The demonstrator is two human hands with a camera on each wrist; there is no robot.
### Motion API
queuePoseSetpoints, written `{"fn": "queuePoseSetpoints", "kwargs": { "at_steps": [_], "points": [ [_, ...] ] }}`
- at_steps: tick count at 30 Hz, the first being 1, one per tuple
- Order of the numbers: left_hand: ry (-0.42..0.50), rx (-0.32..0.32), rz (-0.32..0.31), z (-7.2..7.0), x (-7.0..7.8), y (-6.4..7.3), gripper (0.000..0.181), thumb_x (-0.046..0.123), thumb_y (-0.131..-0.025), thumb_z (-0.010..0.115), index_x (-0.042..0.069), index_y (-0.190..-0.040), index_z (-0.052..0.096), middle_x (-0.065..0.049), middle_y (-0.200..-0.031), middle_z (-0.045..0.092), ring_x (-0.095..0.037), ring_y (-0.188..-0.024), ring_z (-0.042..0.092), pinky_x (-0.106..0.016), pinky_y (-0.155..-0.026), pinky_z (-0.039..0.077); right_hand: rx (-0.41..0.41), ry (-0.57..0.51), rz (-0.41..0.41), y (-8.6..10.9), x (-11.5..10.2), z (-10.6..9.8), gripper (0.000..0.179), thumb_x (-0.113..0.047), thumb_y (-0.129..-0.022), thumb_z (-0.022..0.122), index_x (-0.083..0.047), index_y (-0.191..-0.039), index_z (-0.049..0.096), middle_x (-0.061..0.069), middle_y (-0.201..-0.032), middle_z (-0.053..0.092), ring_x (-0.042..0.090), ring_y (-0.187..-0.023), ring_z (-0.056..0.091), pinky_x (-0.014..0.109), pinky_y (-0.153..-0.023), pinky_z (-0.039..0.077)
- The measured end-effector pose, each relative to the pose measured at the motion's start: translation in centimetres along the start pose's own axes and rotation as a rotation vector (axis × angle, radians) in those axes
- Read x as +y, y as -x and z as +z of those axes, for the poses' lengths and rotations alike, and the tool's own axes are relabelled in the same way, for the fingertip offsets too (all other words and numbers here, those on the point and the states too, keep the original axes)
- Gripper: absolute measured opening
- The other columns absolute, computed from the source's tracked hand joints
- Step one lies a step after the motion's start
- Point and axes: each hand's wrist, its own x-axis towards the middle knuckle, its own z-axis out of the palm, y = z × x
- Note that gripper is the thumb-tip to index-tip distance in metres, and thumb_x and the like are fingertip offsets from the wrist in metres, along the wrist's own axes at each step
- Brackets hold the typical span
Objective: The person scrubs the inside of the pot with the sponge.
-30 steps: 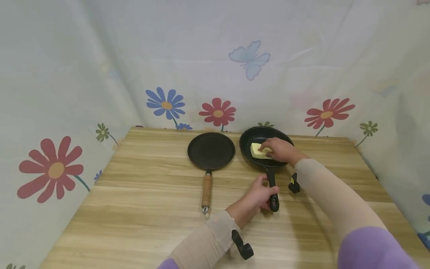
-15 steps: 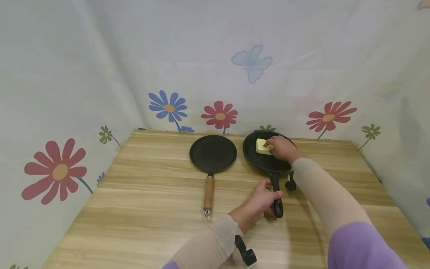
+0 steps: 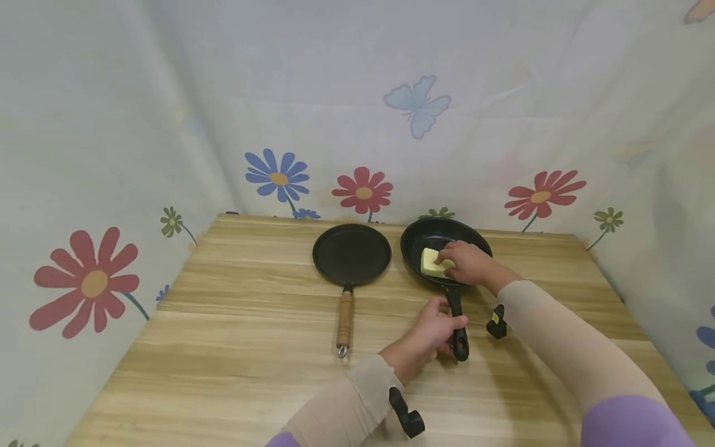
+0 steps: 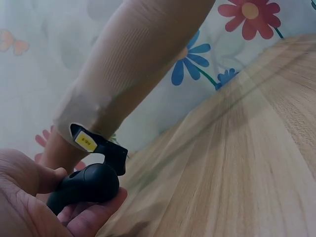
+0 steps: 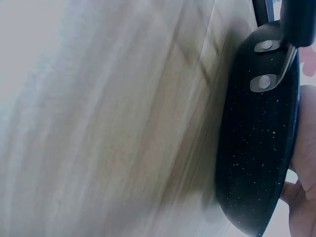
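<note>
A deep black frying pan [image 3: 416, 236] stands at the back right of the table. Its black handle [image 3: 460, 343] points toward the person, and the left hand [image 3: 430, 329] grips it, thumb on top. The left wrist view shows fingers and thumb around the rounded handle end [image 4: 94, 182]. Inside the pan, the right hand [image 3: 472, 264] holds a pale yellow sponge [image 3: 430, 264] against the near-left part of the pan. Fingertips cover the sponge's right side. From the right wrist, the pan's speckled outer wall [image 5: 254, 148] shows, the sponge hidden behind it.
Left of the frying pan lies a flat black crepe pan [image 3: 352, 254] with a wooden handle [image 3: 344, 320] and a metal hanging ring. Both rest on a wood-grain table [image 3: 223, 347]. A flower-print curtain [image 3: 313, 93] closes off the back and sides.
The sponge went to the far side of the frying pan, then came back toward the near side under the right hand. The left hand keeps its grip on the handle.
</note>
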Motion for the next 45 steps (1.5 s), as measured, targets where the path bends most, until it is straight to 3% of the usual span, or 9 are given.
{"fn": "queuePoseSetpoints", "kwargs": {
  "at_steps": [9,14,19,25,32,36,40,45],
  "points": [
    [-0.036,-0.054,-0.026,-0.3,0.1,-0.2,0.039,0.009,-0.094,0.071,0.016,-0.125,0.048,-0.013,-0.086,0.062,-0.024,-0.059,0.064,-0.049,-0.053,0.06,-0.029,-0.04,0.016,0.1,0.0,0.1,0.026,-0.009,-0.087,0.077,-0.013,-0.112,0.073,0.015,-0.118,0.066,0.037,-0.112,0.06,0.057,-0.097,0.049],
    [-0.116,-0.107,-0.026,-1.1,0.3,-0.4,0.04,0.015,-0.095,0.072,0.015,-0.128,0.048,-0.013,-0.076,0.066,-0.027,-0.057,0.067,-0.047,-0.051,0.06,-0.077,-0.025,0.023,-0.3,0.0,-0.2,0.028,-0.013,-0.089,0.077,-0.015,-0.117,0.071,0.013,-0.121,0.065,0.036,-0.113,0.061,0.056,-0.097,0.049],
    [-0.314,-0.097,0.008,-1.7,0.8,0.1,0.041,0.027,-0.098,0.069,0.013,-0.131,0.049,-0.01,-0.065,0.063,-0.02,-0.047,0.059,-0.032,-0.04,0.051,-0.081,0.005,0.03,-0.6,0.1,-1.0,0.03,-0.016,-0.09,0.077,-0.016,-0.12,0.07,0.014,-0.123,0.064,0.037,-0.114,0.06,0.056,-0.096,0.05],
    [-0.613,-0.045,0.118,-3.1,3.1,0.8,0.057,0.045,-0.1,0.06,0.011,-0.143,0.045,-0.007,-0.063,0.059,-0.022,-0.052,0.057,-0.032,-0.049,0.049,-0.006,0.02,0.09,-0.4,0.8,-2.7,0.033,-0.018,-0.09,0.077,-0.013,-0.121,0.069,0.017,-0.121,0.064,0.038,-0.11,0.061,0.057,-0.094,0.05],
    [-0.839,0.033,0.254,-6.5,7.3,1.3,0.064,0.053,-0.099,0.058,0.012,-0.146,0.045,-0.003,-0.102,0.067,-0.019,-0.085,0.064,-0.04,-0.077,0.054,0.02,0.053,0.221,0.3,1.9,-5.9,0.038,-0.027,-0.089,0.076,-0.013,-0.124,0.068,0.018,-0.119,0.063,0.037,-0.105,0.06,0.057,-0.088,0.053],
    [-0.973,0.097,0.34,-9.0,9.8,1.1,0.065,0.052,-0.1,0.056,0.012,-0.149,0.042,-0.004,-0.112,0.069,-0.02,-0.098,0.066,-0.042,-0.088,0.054,0.014,0.042,0.277,1.3,2.9,-7.6,0.039,-0.029,-0.091,0.074,-0.012,-0.125,0.067,0.02,-0.122,0.062,0.038,-0.105,0.06,0.057,-0.087,0.053],
    [-1.072,0.185,0.381,-11.6,12.0,1.1,0.066,0.052,-0.101,0.054,0.013,-0.152,0.039,-0.009,-0.126,0.067,-0.025,-0.115,0.064,-0.045,-0.099,0.051,0.039,0.017,0.329,2.6,4.0,-8.9,0.041,-0.031,-0.091,0.072,-0.009,-0.126,0.066,0.024,-0.126,0.061,0.042,-0.11,0.06,0.062,-0.09,0.051],
    [-1.158,0.272,0.412,-14.9,14.0,1.5,0.068,0.049,-0.102,0.053,0.01,-0.154,0.037,-0.015,-0.146,0.054,-0.032,-0.133,0.052,-0.05,-0.11,0.043,0.079,0.01,0.372,4.1,5.5,-9.9,0.04,-0.032,-0.093,0.07,-0.007,-0.124,0.066,0.027,-0.132,0.059,0.045,-0.119,0.057,0.064,-0.097,0.047]
  ]
}}
